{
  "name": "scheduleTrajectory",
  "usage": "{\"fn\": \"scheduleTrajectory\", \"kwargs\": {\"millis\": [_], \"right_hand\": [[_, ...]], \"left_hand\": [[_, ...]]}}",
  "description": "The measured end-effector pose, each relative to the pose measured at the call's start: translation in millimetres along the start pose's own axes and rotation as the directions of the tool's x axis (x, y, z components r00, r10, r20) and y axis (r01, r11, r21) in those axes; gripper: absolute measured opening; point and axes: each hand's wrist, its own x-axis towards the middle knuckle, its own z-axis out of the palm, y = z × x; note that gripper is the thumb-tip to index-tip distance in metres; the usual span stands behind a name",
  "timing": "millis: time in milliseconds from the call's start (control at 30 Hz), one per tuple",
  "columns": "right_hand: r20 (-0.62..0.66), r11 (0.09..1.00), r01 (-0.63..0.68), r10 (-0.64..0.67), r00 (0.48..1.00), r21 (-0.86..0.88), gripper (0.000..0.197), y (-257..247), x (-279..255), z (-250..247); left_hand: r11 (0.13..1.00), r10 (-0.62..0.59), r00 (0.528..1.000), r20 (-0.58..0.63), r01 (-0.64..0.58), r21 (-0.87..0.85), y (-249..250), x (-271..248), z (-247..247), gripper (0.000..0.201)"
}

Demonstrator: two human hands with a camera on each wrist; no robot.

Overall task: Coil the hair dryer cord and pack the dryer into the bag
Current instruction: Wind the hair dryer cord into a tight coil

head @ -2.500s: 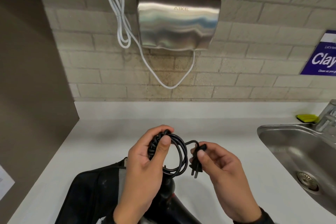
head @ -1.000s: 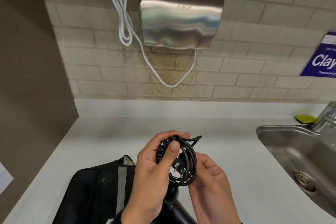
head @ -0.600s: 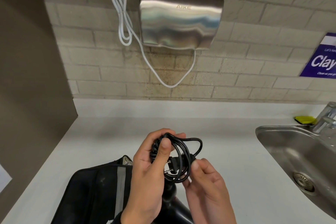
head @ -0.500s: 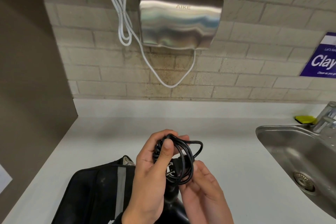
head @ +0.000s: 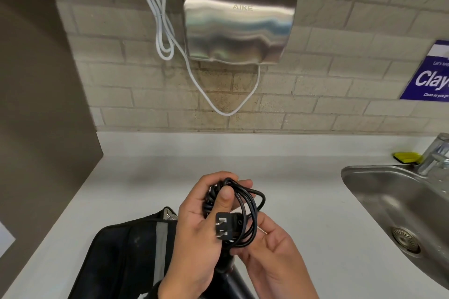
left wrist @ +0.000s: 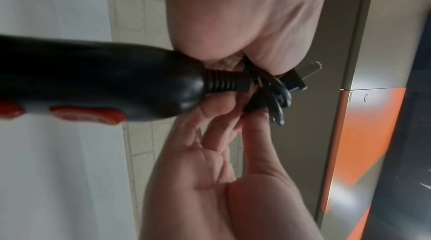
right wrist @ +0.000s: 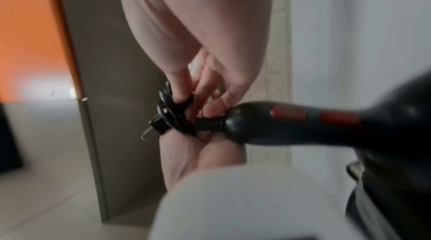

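The black cord (head: 250, 211) is wound into a small coil that my left hand (head: 224, 198) grips at its top, thumb pressed over the loops. The plug (head: 224, 226) pokes out of the coil's middle, prongs pointing left against my left palm. My right hand (head: 252, 243) cups the coil from below, and its fingers pinch the lower loops (left wrist: 275, 100). The black hair dryer (left wrist: 93, 82) with red buttons hangs under the hands; in the head view only its handle (head: 228, 274) shows. The black bag (head: 126, 257) lies on the white counter (head: 145, 189) at lower left.
A steel sink (head: 388, 192) with a tap (head: 435, 155) and a yellow sponge (head: 408, 156) sits to the right. A steel hand dryer (head: 239, 24) and its white cable (head: 165, 31) hang on the tiled wall. A brown panel (head: 36, 80) bounds the left.
The right hand brought the plug from beside the coil into its middle, then shifted under the loops. The plug now sticks out leftward. The left hand kept its grip.
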Motion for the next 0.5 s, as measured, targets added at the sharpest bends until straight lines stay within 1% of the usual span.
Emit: {"fn": "scheduleTrajectory", "kwargs": {"millis": [67, 100, 133, 167, 200, 233, 267, 300, 333, 367, 400, 433, 500], "right_hand": [[-0.01, 0.983, 0.016, -0.018, 1.0, -0.181, 0.058, -9.8, -3.0, 1.9], [0.008, 0.956, 0.036, -0.035, 0.999, -0.292, 0.055, -15.2, -6.0, 3.3], [0.032, 0.912, 0.065, -0.057, 0.998, -0.404, 0.045, -19.7, -8.2, 3.8], [0.038, 0.841, 0.105, -0.1, 0.994, -0.531, 0.037, -23.7, -10.0, 4.3], [0.031, 0.742, 0.162, -0.188, 0.982, -0.651, 0.024, -25.1, -11.5, 3.6], [0.019, 0.643, 0.22, -0.304, 0.952, -0.734, 0.016, -25.2, -12.4, 3.3], [0.023, 0.542, 0.289, -0.443, 0.896, -0.789, 0.022, -24.3, -14.2, 4.0], [0.064, 0.446, 0.363, -0.557, 0.828, -0.818, 0.028, -23.8, -16.9, 7.7], [0.144, 0.334, 0.429, -0.624, 0.768, -0.839, 0.031, -25.4, -19.8, 14.4], [0.242, 0.201, 0.466, -0.644, 0.725, -0.861, 0.033, -27.2, -22.1, 21.4], [0.329, 0.077, 0.47, -0.615, 0.716, -0.88, 0.035, -27.7, -23.7, 26.4], [0.381, -0.005, 0.463, -0.578, 0.722, -0.886, 0.037, -28.0, -24.2, 28.2], [0.403, -0.064, 0.438, -0.529, 0.747, -0.897, 0.033, -29.3, -22.7, 28.9]], "left_hand": [[1.0, -0.003, 1.0, -0.016, 0.003, 0.026, 1.7, -0.1, 1.1, 0.034], [0.999, 0.002, 0.999, -0.035, 0.0, 0.037, 2.4, -0.2, 1.6, 0.026], [0.999, 0.01, 0.998, -0.054, -0.008, 0.051, 3.0, 0.2, 2.2, 0.019], [0.998, 0.021, 0.997, -0.069, -0.016, 0.066, 3.7, 0.2, 2.9, 0.014], [0.996, 0.037, 0.996, -0.079, -0.03, 0.084, 3.8, -0.1, 3.1, 0.015], [0.994, 0.051, 0.995, -0.083, -0.042, 0.101, 4.0, -0.4, 3.6, 0.017], [0.991, 0.065, 0.994, -0.085, -0.054, 0.125, 3.6, -0.5, 4.0, 0.017], [0.986, 0.079, 0.993, -0.088, -0.065, 0.154, 3.8, -1.2, 4.7, 0.016], [0.98, 0.094, 0.992, -0.086, -0.078, 0.181, 3.5, -1.8, 5.6, 0.014], [0.977, 0.103, 0.991, -0.083, -0.085, 0.197, 2.9, -2.7, 6.9, 0.013], [0.976, 0.103, 0.991, -0.081, -0.085, 0.202, 2.2, -3.6, 7.9, 0.012], [0.975, 0.097, 0.992, -0.078, -0.08, 0.205, 2.1, -4.6, 8.4, 0.012], [0.971, 0.097, 0.993, -0.072, -0.078, 0.228, 3.3, -5.4, 7.4, 0.011]]}}
